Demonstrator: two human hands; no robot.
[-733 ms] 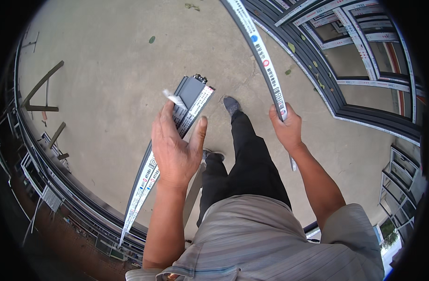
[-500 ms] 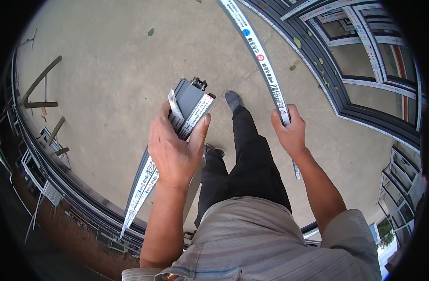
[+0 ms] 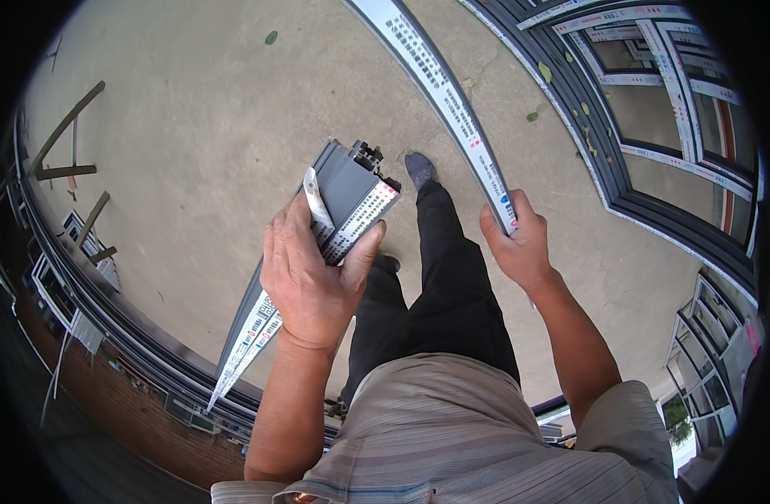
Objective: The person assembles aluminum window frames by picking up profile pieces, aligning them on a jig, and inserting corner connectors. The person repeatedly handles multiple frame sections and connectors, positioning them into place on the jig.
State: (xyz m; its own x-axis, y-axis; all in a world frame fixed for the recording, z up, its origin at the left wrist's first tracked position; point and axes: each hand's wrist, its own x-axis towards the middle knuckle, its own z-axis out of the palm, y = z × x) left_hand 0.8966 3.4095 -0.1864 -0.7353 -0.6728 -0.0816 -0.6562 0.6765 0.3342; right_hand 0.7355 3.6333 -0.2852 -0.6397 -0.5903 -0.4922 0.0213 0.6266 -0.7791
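My left hand (image 3: 309, 277) is closed round a grey window-frame profile (image 3: 341, 186), whose cut end with black ridges points away from me. White printed film covers its sides, and one film corner curls loose by my fingers. The profile's length runs back under my left forearm to the lower left. My right hand (image 3: 522, 239) grips a long narrow profile strip (image 3: 440, 84) with white printed film on its face. That strip reaches up past the top edge of the view, and its near end is mostly hidden behind my hand and wrist.
Filmed dark window frames (image 3: 691, 109) lie stacked at the right, with more frames (image 3: 711, 353) at the lower right. Long dark profiles (image 3: 141, 336) line the left side near wooden legs (image 3: 73, 130). Scattered leaves lie on the concrete floor (image 3: 192, 151).
The strip in my right hand has shifted and turned, with other print showing and less of its near end visible. The left profile's cut end has moved slightly right. Both hands keep their grip.
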